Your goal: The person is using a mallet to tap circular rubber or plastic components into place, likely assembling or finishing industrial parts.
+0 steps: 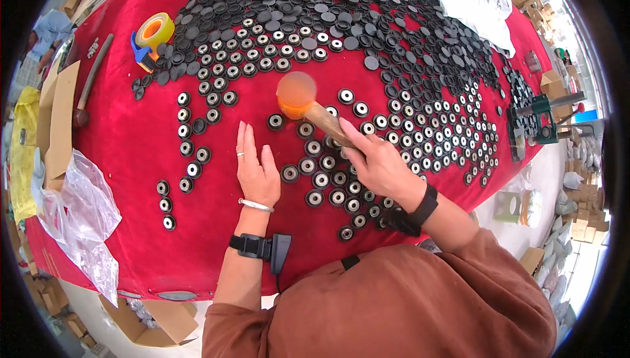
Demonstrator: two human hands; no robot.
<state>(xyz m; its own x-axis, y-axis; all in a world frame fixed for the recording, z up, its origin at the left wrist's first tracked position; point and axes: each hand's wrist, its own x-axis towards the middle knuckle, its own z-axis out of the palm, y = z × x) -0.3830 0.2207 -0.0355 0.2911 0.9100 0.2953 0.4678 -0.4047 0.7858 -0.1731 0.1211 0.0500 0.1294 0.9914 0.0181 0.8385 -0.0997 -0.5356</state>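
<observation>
Mallet point(298, 95) head blurred; handle hidden in right hand point(380, 164).

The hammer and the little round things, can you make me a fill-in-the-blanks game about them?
1. The right hand grips a mallet with a wooden handle and an ____ head.
2. The left hand lies flat on the ____ cloth.
3. The small round parts are black with a ____ centre.
4. A roll of tape lies on the person's ____ side.

Missing words: orange; red; silver; left
</observation>
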